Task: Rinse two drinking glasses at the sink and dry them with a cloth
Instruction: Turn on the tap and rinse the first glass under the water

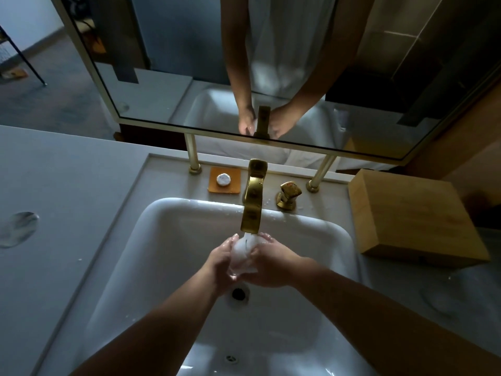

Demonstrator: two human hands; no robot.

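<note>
A clear drinking glass (244, 256) sits between both my hands over the white sink (168, 240), right under the gold faucet (253, 202). Water runs from the spout into the glass and foams white. My left hand (219, 263) grips the glass from the left and my right hand (271, 263) wraps it from the right. A second glass (16, 229) stands on the counter at the far left, seen from above. No cloth is in view.
A gold tap handle (288, 194) stands right of the faucet. An orange tray (224, 180) with a small white round item lies behind the basin. A wooden box (414, 215) occupies the right counter. The mirror (244, 77) rises behind, on gold posts. The drain (239, 293) lies below my hands.
</note>
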